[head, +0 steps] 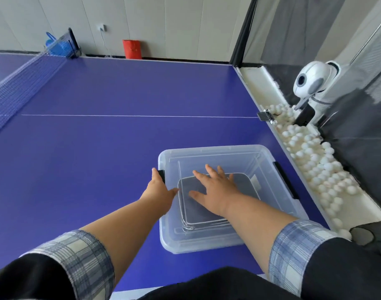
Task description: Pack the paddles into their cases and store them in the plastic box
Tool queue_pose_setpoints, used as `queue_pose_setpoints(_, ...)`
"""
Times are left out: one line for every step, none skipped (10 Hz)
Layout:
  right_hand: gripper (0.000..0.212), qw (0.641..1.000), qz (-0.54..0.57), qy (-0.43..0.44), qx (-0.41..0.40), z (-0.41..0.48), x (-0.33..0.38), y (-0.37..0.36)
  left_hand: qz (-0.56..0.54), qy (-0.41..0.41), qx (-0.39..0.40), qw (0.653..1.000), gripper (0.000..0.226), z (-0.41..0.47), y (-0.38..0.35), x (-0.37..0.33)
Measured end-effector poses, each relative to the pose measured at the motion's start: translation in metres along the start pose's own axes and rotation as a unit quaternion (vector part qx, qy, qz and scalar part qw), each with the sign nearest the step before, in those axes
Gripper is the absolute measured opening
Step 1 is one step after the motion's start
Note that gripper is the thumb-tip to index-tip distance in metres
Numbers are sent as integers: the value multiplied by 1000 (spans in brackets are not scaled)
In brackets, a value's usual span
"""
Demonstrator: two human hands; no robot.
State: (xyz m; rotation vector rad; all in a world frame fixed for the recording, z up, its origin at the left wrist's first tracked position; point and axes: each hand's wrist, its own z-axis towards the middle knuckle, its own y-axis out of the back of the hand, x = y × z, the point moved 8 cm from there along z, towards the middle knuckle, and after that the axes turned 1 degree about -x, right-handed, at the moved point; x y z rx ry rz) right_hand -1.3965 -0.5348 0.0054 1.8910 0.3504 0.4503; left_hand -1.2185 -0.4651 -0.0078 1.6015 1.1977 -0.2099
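A clear plastic box [209, 245] with black side latches stands on the blue table-tennis table, near its right front corner. Inside lie dark zipped paddle cases [198, 210], stacked flat on the bottom. My right hand [213, 189] is inside the box, palm down with fingers spread, resting flat on the top case. My left hand [160, 190] holds the box's left rim beside the black latch, thumb over the edge. No bare paddle is visible.
The net [23, 79] crosses the table [120, 137] at the left. Along the right edge runs a white trough with several white balls [315, 161] and a white ball-serving machine [312, 83]. A red bag [132, 48] stands by the far wall.
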Motion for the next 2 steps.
queue_pose_setpoints(80,998,46,-7,-29,-18,-18,29,96,-20,-9,995,90,-6,16,-22)
queue_pose_setpoints(79,993,76,-23,-93,-42,-46,64,169,-65,-45,982,84,-24,24,-54)
